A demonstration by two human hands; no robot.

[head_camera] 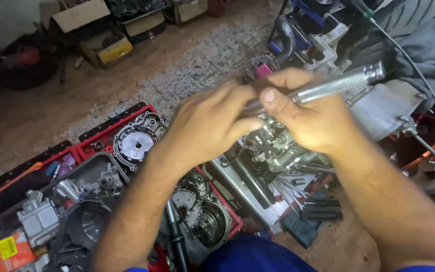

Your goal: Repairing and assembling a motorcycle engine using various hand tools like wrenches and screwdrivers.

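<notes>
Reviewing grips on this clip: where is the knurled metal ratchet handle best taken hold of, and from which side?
On the knurled shaft of the ratchet handle, from below, where the right hand already sits. It points up-right with its far end free; the left hand covers the head end.

The working tip of the knurled metal handle (336, 85) was buried behind the left hand (212, 123) and the right hand (308, 121), so what it met couldn't be told. Below that handle, the hands covered much of the engine part (273, 146). Far left of it, the orange box (3, 252) was cut by the edge. Everything looked motion-smeared.
</notes>
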